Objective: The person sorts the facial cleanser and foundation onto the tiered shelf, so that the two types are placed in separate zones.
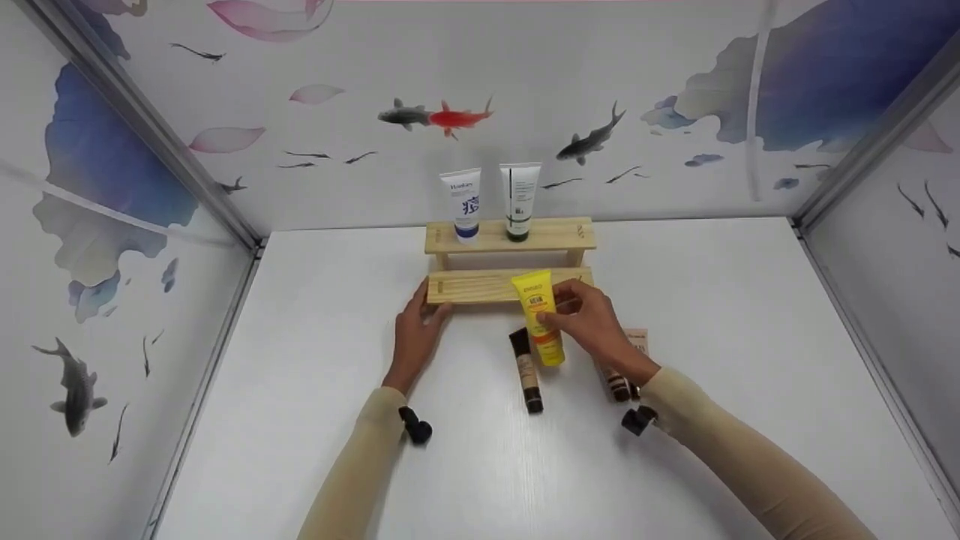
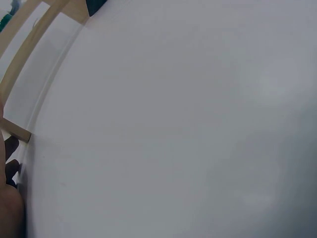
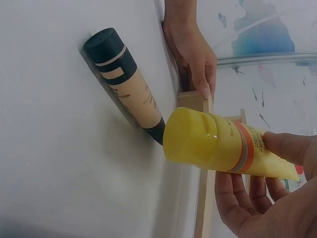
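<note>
My right hand (image 1: 592,322) pinches a yellow squeeze tube (image 1: 533,298) between thumb and fingers, cap end down, in front of the stand's lower step. In the right wrist view the yellow cap (image 3: 185,136) points towards the camera. My left hand (image 1: 416,334) holds the left end of a two-step wooden stand (image 1: 476,287), thumb at its front edge. On the upper step stand a white tube with a blue cap (image 1: 463,196) and a white tube with a dark green cap (image 1: 520,195). A beige tube with black ends (image 1: 527,373) lies before the stand.
More tubes lie under my right wrist, partly hidden: a pinkish one (image 1: 637,339) and one with a dark banded end (image 1: 618,387). Behind the stand rises a printed back wall (image 1: 337,187), and side panels flank the white table (image 1: 315,300).
</note>
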Demonstrator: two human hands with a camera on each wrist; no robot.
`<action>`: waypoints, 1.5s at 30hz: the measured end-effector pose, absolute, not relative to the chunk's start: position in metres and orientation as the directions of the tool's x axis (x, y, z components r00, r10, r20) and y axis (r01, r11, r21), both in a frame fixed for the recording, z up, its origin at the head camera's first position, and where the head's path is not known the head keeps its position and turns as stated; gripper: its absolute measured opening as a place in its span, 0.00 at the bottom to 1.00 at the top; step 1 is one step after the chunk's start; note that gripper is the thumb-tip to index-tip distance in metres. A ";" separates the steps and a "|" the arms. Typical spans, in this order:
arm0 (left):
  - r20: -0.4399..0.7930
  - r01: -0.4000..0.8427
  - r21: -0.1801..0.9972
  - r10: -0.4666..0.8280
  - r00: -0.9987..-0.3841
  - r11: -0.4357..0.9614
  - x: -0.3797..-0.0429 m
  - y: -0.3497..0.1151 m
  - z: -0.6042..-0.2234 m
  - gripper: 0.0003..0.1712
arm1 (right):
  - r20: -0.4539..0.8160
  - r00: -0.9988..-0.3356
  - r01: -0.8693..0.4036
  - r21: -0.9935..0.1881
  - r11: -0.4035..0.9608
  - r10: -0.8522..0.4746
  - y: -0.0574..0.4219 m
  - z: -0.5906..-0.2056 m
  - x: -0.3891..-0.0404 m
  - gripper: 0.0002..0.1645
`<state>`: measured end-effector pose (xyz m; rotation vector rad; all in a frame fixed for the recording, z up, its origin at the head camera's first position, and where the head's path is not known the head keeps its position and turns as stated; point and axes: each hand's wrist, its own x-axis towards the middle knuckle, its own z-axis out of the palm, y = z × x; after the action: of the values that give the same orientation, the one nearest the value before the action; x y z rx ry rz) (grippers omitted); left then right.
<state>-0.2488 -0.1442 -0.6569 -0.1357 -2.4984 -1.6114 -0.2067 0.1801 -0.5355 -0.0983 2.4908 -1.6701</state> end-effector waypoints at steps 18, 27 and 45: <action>0.165 0.137 0.895 -0.030 -0.986 0.425 -0.250 -0.144 -0.657 0.46 | 0.033 -0.997 -0.052 -0.949 0.312 -0.067 0.215 -0.525 -0.220 0.26; 0.175 0.152 0.895 -0.017 -0.984 0.420 -0.249 -0.145 -0.657 0.47 | 0.047 -0.998 -0.055 -0.956 0.287 -0.034 0.228 -0.515 -0.229 0.27; 0.200 0.174 0.885 -0.017 -0.980 0.433 -0.249 -0.144 -0.658 0.48 | 0.151 -0.988 -0.137 -0.953 0.271 0.032 0.241 -0.495 -0.251 0.28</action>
<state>-0.2486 -0.1438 -0.6578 -0.1385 -2.5031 -1.5775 -0.2513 0.2405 -0.4950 -0.1086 2.6127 -1.9837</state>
